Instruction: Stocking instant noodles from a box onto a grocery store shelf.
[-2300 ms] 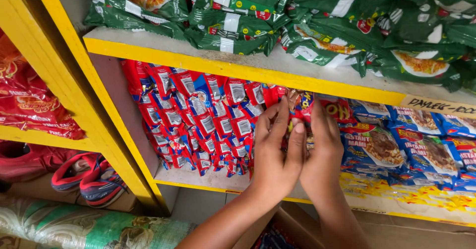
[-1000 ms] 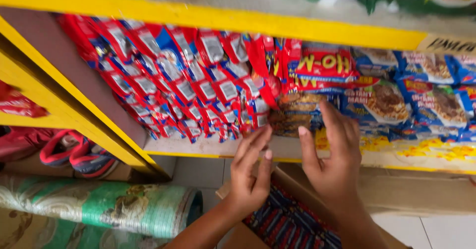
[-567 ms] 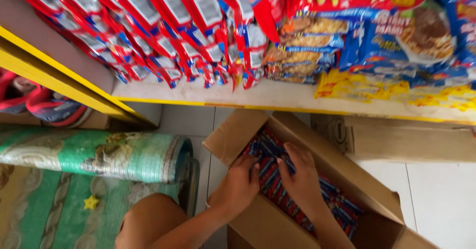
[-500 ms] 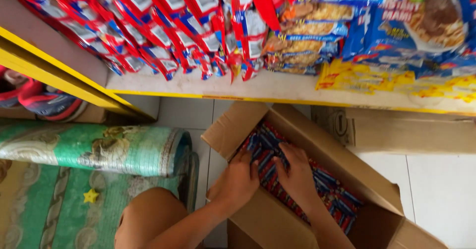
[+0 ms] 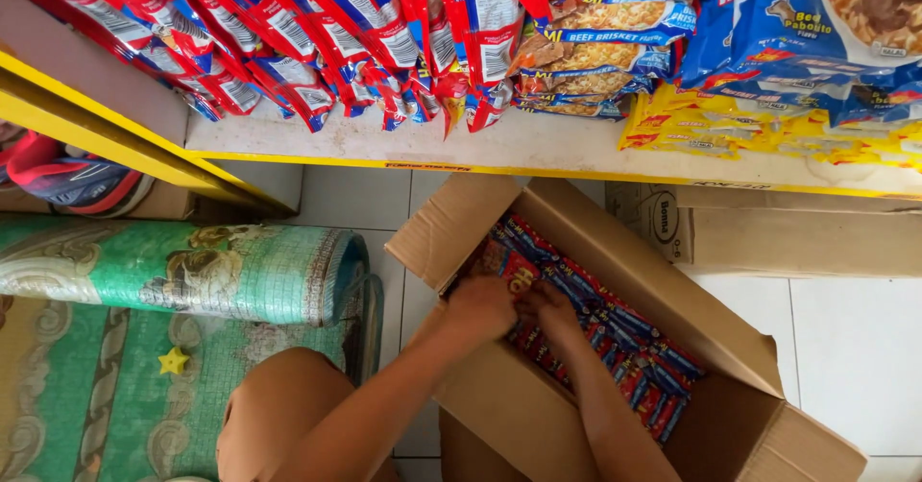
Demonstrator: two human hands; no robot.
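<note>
Packets (image 5: 615, 333) in box (image 5: 691, 290), white tile floor (image 5: 845, 338); both hands' grip unclear.

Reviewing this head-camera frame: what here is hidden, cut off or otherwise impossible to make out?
- Left hand and right hand: fingers dip among the red and blue packets, so any grip is hidden.
- Cardboard box: its lower right corner is cut by the frame edge; the near wall hides how deep the packets go.
- Shelf packets: tops cut by the upper edge.
- Shoes: partly behind the yellow shelf frame.
</note>
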